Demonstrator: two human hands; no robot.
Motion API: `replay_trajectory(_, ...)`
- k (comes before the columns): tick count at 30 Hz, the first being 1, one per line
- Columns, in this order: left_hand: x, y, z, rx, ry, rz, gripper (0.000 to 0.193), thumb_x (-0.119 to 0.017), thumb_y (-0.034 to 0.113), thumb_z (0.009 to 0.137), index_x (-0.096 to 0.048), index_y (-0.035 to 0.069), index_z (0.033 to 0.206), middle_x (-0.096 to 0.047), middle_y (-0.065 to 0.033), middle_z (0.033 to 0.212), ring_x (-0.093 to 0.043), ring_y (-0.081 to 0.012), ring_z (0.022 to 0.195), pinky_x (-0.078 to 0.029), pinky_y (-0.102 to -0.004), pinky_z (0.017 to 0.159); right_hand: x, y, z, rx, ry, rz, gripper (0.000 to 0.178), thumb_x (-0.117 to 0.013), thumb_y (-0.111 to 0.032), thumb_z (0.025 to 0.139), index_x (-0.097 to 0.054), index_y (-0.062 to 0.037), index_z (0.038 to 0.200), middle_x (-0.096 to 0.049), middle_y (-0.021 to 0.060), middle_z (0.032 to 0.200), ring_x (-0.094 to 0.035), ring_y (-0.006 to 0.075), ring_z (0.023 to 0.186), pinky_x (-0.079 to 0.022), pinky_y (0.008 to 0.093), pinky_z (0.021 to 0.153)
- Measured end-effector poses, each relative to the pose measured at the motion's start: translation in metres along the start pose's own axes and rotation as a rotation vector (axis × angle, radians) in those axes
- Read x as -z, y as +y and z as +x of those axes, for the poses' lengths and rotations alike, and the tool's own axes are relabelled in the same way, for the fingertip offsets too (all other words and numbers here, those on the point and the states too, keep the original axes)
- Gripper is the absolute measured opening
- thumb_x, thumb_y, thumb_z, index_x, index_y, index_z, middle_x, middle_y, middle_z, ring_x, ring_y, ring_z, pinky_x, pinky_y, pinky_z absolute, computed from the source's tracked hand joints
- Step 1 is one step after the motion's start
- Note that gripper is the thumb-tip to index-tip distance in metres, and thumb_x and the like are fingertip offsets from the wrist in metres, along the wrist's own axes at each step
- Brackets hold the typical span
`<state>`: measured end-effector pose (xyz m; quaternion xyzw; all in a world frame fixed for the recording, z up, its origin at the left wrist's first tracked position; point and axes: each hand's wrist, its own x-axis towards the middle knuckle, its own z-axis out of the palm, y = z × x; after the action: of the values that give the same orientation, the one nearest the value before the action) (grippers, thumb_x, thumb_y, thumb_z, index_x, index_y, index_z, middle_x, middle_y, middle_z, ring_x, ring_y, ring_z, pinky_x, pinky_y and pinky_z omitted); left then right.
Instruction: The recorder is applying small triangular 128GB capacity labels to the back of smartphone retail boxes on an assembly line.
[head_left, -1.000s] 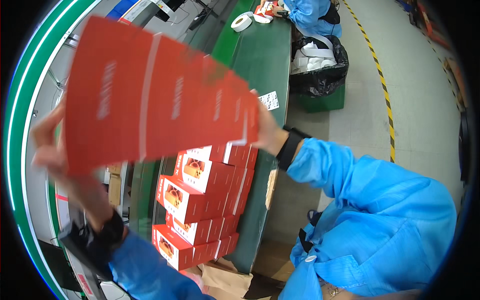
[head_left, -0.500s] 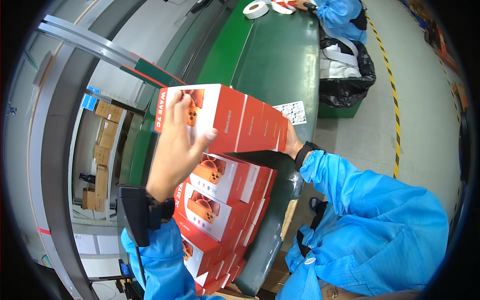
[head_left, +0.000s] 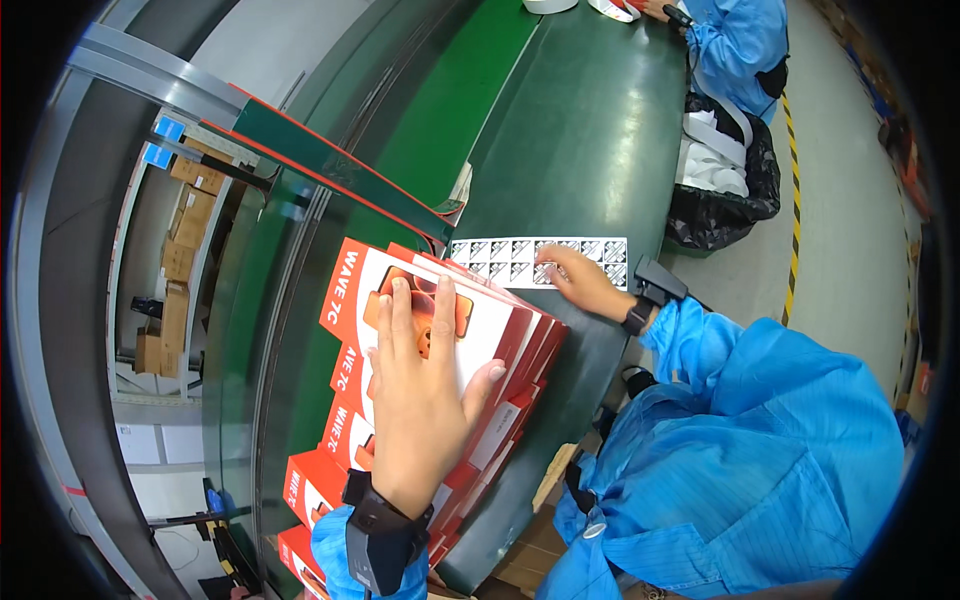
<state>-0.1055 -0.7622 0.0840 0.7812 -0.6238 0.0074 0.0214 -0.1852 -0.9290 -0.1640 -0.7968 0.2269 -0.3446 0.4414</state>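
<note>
Boxes in red and white are stacked in a slanting heap on the green worktop, their pictured fronts turned mostly toward the left. The uppermost box is covered in part by the left hand, which is laid flat on its printed face; this grip is spread, with the fingers stretched out and the thumb held apart near the box's edge. Just beyond the stack, a white sheet of black-patterned labels is laid flat on the worktop, and its right part is overlapped by the right hand. That grip is loosely curled, and whether a label is pinched between its fingertips cannot be told. A black device is strapped to the left wrist, and another is worn on the right. Beside the worktop, white paper strips are held in a bin lined with a black bag. Farther up, a co-worker is seen in blue, and a white roll is cut off by the upper edge.
</note>
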Motion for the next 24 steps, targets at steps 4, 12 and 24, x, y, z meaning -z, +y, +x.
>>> replay_trajectory(4, -0.004, 0.020, 0.008, 0.143, -0.011, 0.041, 0.070, -0.054, 0.037, 0.075, -0.021, 0.009, 0.129, -0.014, -0.0248, 0.131, -0.017, -0.0398, 0.121, -0.028, -0.0583, 0.084, -0.014, 0.034, 0.036, 0.029, -0.064, -0.333, 0.035, -0.054, -0.021, 0.074, -0.047, -0.0088, 0.106, -0.040, 0.0145, 0.118, -0.032, 0.0304, 0.116, -0.030, 0.0485, 0.090)
replay_trajectory(12, -0.009, 0.026, -0.003, 0.267, 0.083, -0.042, 0.070, -0.057, 0.040, 0.071, -0.026, 0.010, 0.126, -0.016, -0.0237, 0.131, -0.020, -0.0370, 0.120, -0.027, -0.0541, 0.087, -0.032, 0.051, 0.028, 0.217, -0.233, -0.808, 0.055, -0.049, -0.040, 0.076, -0.034, -0.0161, 0.124, -0.028, 0.0084, 0.131, -0.025, 0.0250, 0.121, -0.025, 0.0509, 0.092)
replay_trajectory(24, -0.045, 0.066, -0.124, 0.553, 0.734, -0.105, 0.042, -0.039, 0.039, 0.084, -0.052, 0.001, 0.097, -0.039, -0.0198, 0.116, -0.039, -0.0330, 0.107, -0.032, -0.0421, 0.088, 0.054, 0.051, 0.011, 0.090, -0.304, -0.753, 0.066, -0.051, -0.049, 0.072, -0.028, -0.0194, 0.127, -0.018, 0.0154, 0.133, -0.017, 0.0342, 0.122, -0.018, 0.0612, 0.088)
